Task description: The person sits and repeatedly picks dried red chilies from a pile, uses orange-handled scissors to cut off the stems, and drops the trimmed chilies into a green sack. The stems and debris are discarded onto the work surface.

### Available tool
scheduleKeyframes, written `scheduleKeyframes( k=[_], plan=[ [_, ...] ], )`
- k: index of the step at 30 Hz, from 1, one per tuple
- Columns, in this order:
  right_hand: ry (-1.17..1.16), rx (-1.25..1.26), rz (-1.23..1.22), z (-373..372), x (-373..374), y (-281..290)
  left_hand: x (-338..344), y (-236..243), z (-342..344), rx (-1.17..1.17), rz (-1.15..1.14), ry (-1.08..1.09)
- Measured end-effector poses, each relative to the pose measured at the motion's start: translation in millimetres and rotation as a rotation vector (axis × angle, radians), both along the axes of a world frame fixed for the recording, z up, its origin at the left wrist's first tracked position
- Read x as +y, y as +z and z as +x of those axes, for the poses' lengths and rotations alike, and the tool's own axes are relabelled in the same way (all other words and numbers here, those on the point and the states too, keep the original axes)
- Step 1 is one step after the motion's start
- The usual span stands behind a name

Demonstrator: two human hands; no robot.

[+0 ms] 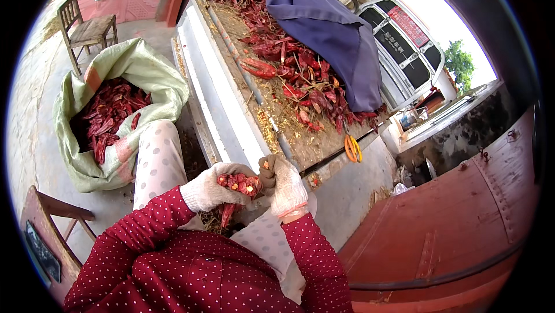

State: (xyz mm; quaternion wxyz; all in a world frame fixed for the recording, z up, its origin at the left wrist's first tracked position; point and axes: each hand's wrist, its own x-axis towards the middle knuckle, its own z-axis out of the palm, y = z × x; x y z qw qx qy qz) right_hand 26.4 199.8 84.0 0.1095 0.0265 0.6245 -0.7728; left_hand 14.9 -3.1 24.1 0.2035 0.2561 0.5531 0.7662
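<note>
My left hand [211,188], in a white knit glove, is shut on a bunch of dried red chilies [238,184] with their cut ends facing up. My right hand [284,183], also gloved, is closed just right of the bunch and touches it; what it grips is hidden by the fingers. Both hands are low in the head view, in front of a grey table [222,107]. A heap of dried red chilies [295,67] lies on that table, partly under a dark blue cloth [329,32].
A pale green sack [136,61] full of dried chilies stands open at the left. Orange-handled scissors [352,148] hang at the table's near right edge. A wooden chair [87,29] stands far left, a red metal surface [462,226] at the right, a white vehicle [404,41] behind.
</note>
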Motion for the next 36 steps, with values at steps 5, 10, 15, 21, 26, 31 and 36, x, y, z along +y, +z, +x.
scheduleKeyframes(
  k=[5,10,15,21,26,31,36],
  plan=[
    [-0.012,0.508,0.796,5,8,-3,-34,-3,-10,-0.086,-0.065,0.135],
    [-0.014,0.473,1.119,17,2,11,-114,0,-41,0.169,-0.312,0.458],
    [-0.233,0.694,1.233,-21,21,36,-255,-49,-125,0.753,-1.071,0.894],
    [-0.428,0.529,1.635,-108,61,48,-331,-80,-148,0.536,-1.550,1.090],
    [-0.265,0.404,1.856,-144,71,43,-286,-96,-134,0.413,-1.257,1.010],
    [-0.431,0.528,1.693,-135,82,50,-220,-129,-116,0.006,-0.416,0.965],
    [-0.570,0.417,0.911,-96,85,57,-90,-1,-43,-0.039,-0.307,0.525]
  ],
)
